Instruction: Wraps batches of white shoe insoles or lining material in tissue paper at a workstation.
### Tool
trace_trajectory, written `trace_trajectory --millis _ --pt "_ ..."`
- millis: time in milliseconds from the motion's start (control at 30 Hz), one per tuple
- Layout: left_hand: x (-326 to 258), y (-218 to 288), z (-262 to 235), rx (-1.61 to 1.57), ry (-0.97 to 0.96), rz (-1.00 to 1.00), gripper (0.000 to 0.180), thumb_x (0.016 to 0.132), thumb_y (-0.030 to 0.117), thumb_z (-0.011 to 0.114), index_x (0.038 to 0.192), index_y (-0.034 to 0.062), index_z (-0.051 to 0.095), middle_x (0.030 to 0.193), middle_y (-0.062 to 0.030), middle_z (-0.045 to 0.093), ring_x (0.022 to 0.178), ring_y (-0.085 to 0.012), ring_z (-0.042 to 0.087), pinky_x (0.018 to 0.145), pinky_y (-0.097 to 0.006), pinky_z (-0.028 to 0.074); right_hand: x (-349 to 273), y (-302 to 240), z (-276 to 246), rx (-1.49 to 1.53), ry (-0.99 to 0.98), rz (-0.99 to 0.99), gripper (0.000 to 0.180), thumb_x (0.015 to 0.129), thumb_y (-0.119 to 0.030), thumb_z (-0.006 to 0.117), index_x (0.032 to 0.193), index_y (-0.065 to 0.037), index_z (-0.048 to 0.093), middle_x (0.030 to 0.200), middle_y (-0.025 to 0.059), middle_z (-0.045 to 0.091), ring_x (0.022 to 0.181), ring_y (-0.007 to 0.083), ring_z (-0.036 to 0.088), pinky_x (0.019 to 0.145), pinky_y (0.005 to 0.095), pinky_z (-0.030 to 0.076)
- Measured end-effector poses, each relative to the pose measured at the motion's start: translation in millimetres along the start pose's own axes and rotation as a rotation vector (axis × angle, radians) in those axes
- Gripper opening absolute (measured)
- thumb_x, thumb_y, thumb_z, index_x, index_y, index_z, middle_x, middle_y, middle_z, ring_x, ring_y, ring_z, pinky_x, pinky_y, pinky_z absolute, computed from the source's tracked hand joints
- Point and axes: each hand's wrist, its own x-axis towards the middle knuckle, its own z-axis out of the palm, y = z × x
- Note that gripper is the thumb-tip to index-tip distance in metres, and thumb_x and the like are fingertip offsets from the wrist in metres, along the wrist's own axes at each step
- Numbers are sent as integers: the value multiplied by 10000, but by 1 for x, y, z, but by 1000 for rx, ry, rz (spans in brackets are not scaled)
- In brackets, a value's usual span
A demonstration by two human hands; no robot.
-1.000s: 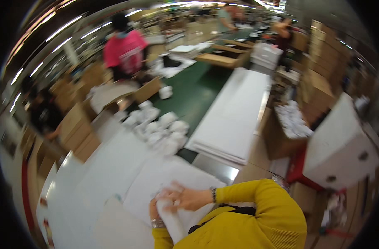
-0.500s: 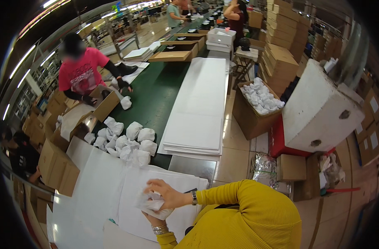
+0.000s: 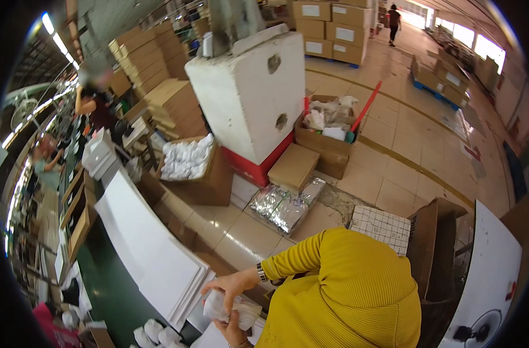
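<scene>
The right hand (image 3: 232,283) arches over a white bundle (image 3: 214,304), its fingers part-way open and curled round the upper side; the left hand (image 3: 234,332) has hold of it from below, its fingers bent against the underside, though how far they reach round I cannot tell; the bundle sits between the two hands, near the lower edge of the view and just beside the stack of white sheets (image 3: 140,232). The stack lies along the green belt (image 3: 111,284); more white wads (image 3: 153,332) rest near the belt's lower end, left of the hands; beyond the stack, a carton (image 3: 203,190) is heaped with similar wads; to its right stand a white block (image 3: 250,95) on a red base (image 3: 257,170), a small box (image 3: 293,166) and a silver packet (image 3: 280,207).
</scene>
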Motion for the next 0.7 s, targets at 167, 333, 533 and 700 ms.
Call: trace_trajectory --millis 167,333,533,700 --pt "43 -37 22 173 -96 -31 732 684 -59 674 1332 13 341 1209 -116 502 1006 -242 554 860 -344 476 -17 -15 -33 -355 173 -136 625 489 -4 717 1097 -42 580 1095 128 571 1040 256 533 814 366 484" --pt "56 -61 1 381 194 277 553 777 37 641 1274 31 399 1157 -92 523 1040 -217 556 868 -337 476 -1 16 -16 -718 127 -526 277 587 -31 696 843 -23 591 840 108 638 795 271 626 705 323 501" --pt "20 -50 -47 72 257 -45 462 844 182 579 1263 64 426 1165 -89 539 1050 -243 562 854 -358 500 26 17 7 -786 -343 -766 569 626 -137 772 1116 -48 497 1048 157 543 992 317 550 848 359 468" --pt "-14 -47 -67 -322 389 -105 421 899 303 528 1255 92 449 1171 -86 552 1058 -264 566 842 -375 520 41 -24 24 -954 -624 -785 871 635 -240 817 1343 -70 338 1213 186 409 1124 350 451 938 394 425"
